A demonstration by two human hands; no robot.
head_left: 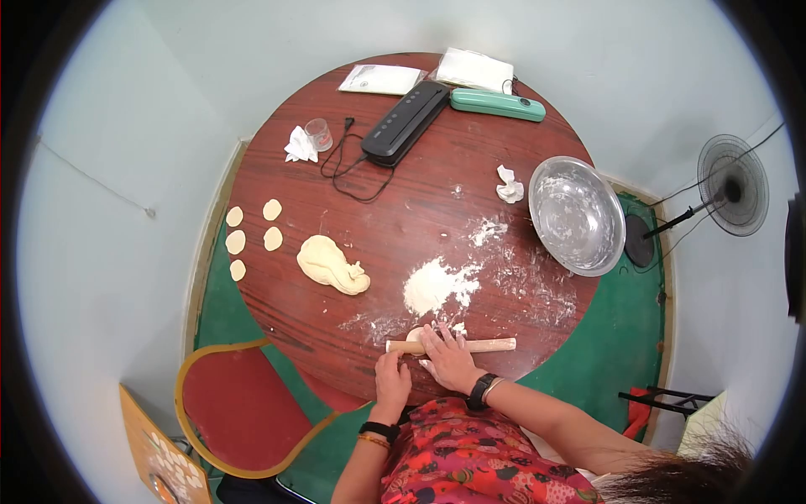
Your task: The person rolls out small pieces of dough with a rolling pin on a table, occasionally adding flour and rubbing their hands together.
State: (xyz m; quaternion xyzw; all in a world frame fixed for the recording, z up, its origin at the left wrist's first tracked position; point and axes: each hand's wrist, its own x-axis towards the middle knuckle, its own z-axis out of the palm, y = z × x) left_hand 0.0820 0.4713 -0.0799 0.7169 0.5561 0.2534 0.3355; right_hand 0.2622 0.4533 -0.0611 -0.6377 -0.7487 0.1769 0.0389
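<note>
Near the table's front edge a pale wooden rolling pin [491,345] lies crosswise over a small dough round [415,336]. My right hand [450,363] rests flat on the pin, fingers stretched forward and apart. Beside the pin's left end, my left hand [392,383] has its fingers bent together at the near edge of the dough round; the exact grip is partly hidden. Just beyond the pin is a heap of white flour [432,286]. A large lump of dough [327,264] lies to the left, and several flat dough rounds [236,243] sit at the table's left edge.
A metal basin [577,216] stands at the table's right. Farther back are a black corded appliance [406,123], a green device [497,104], white packets [382,79], a glass [318,134] and crumpled tissue [510,186]. A chair [243,410] is at left, a fan [733,186] at right.
</note>
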